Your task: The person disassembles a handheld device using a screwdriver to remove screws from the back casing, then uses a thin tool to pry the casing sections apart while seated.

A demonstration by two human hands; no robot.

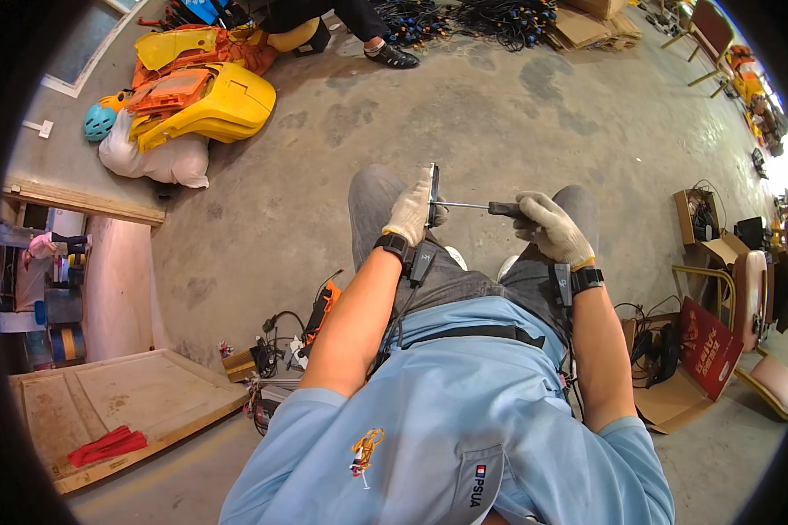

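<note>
My left hand [409,213], in a pale knit work glove, grips a thin, flat dark piece [434,182] held nearly edge-on above my left knee. Its kind cannot be made out. My right hand [553,231], gloved alike, is closed round the black handle of a screwdriver [504,209] over my right knee. The metal shaft runs level to the left, and its tip meets or overlaps the flat piece; whether it sits in a screw is too small to tell. Black straps with small dark boxes circle both my wrists.
Yellow and orange plastic shells [228,101] and a white sack [162,157] lie at the upper left. A person's shoe [391,57] stands near cable heaps [508,22]. Open cardboard boxes [674,407] and chairs line the right. A wooden panel [162,385] lies at the lower left.
</note>
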